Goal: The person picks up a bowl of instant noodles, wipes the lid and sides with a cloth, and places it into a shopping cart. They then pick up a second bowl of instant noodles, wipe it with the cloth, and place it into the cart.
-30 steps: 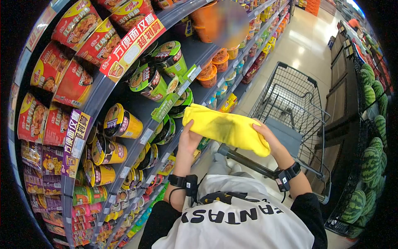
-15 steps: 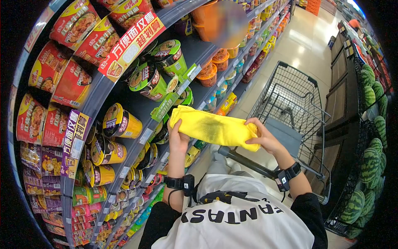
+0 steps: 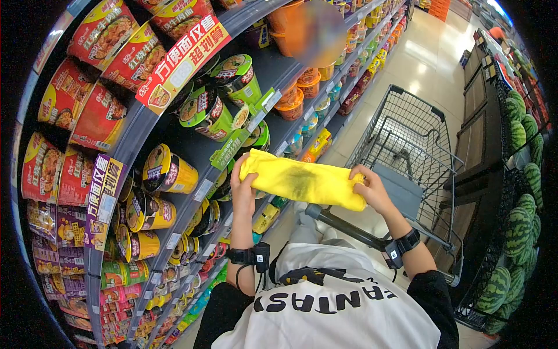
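Note:
A folded yellow cloth (image 3: 302, 179) with a dark smudge in its middle is stretched between my two hands, in front of the shelf. My left hand (image 3: 243, 185) grips its left end, thumb on the near face and the other fingers mostly behind it. The right end is pinched by my right hand (image 3: 372, 189), with the thumb in front and fingers curled over the top edge. Below the cloth is the handle (image 3: 343, 227) of a shopping cart (image 3: 401, 139).
On the left, shelves hold red noodle tubs (image 3: 99, 116), green noodle tubs (image 3: 206, 113) and yellow noodle cups (image 3: 168, 168). Watermelons (image 3: 517, 230) lie in a black display rack on the right. Tiled floor (image 3: 424, 64) runs ahead between them.
My left hand has shifted slightly left, and its thumb lies further over the cloth. My right fingers have re-gripped the right end, which looks rounder and tucked in.

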`<state>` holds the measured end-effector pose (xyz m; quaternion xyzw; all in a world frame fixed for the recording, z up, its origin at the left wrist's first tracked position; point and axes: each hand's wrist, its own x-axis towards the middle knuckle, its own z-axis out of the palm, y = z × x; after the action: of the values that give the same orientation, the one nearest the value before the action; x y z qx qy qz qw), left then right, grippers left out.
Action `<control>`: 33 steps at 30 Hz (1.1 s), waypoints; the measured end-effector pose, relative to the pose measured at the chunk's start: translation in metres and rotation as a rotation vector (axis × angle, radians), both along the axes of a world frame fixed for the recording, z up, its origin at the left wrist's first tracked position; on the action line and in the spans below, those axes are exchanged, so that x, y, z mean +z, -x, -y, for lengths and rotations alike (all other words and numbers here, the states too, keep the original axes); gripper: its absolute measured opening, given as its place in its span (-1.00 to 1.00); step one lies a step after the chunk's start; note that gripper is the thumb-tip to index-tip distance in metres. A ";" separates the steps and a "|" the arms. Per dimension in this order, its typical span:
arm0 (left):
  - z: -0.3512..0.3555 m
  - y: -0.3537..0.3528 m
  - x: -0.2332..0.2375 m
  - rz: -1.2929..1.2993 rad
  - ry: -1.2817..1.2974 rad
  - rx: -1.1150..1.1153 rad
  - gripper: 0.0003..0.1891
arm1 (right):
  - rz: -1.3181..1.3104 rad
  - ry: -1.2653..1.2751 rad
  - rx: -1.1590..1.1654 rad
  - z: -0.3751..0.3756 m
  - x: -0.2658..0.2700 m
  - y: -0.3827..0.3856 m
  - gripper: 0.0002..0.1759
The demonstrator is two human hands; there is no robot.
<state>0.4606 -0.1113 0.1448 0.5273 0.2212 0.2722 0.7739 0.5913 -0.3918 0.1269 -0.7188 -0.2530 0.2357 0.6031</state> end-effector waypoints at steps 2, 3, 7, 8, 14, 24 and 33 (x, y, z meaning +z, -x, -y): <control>-0.010 0.004 -0.005 -0.068 -0.062 -0.038 -0.53 | 0.037 0.027 -0.023 0.000 0.003 0.001 -0.71; -0.015 0.006 -0.005 -0.113 -0.107 -0.063 -0.55 | 0.031 0.025 -0.037 -0.001 0.005 0.002 -0.71; -0.016 0.008 0.006 -0.236 -0.396 -0.103 -0.62 | 0.075 -0.053 -0.021 -0.001 -0.002 0.000 -0.74; -0.015 0.008 0.009 -0.261 -0.426 -0.107 -0.66 | 0.080 -0.070 -0.021 0.000 -0.002 0.000 -0.76; -0.016 0.006 0.009 -0.341 -0.585 -0.118 -0.79 | 0.075 -0.160 0.018 0.001 0.005 0.000 -0.81; -0.027 0.007 -0.002 -0.107 -0.011 -0.001 -0.80 | -0.086 -0.219 0.116 0.002 0.023 0.005 -0.75; -0.033 0.016 0.000 -0.063 0.092 -0.031 -0.78 | -0.006 -0.214 0.201 0.003 0.014 0.004 -0.79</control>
<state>0.4447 -0.0782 0.1451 0.5027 0.2495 0.2330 0.7942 0.5872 -0.3944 0.1410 -0.6205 -0.3457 0.2689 0.6505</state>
